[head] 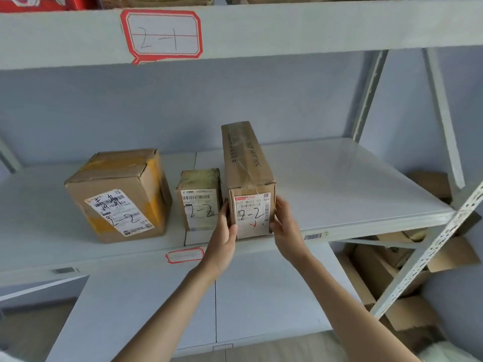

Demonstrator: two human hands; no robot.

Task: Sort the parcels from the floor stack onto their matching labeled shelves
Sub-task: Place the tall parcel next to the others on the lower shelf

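A long brown parcel (248, 163) marked "2-2" stands on the grey shelf (352, 178), its labelled end facing me at the front edge. My left hand (224, 231) grips its left side and my right hand (286, 223) grips its right side. Just left of it stands a small parcel (200, 199) marked "2-2". Further left sits a larger cardboard parcel (117, 194), also marked "2-2". The beam above carries a red-framed label (162, 35) reading "2-1".
A small red-framed label (185, 255) sits on the shelf's front edge. The right half of the shelf holds nothing. Slanted metal braces (428, 254) cross at the right. Flattened cardboard boxes (386, 273) lie below on the right. A lower shelf (156, 309) is under my arms.
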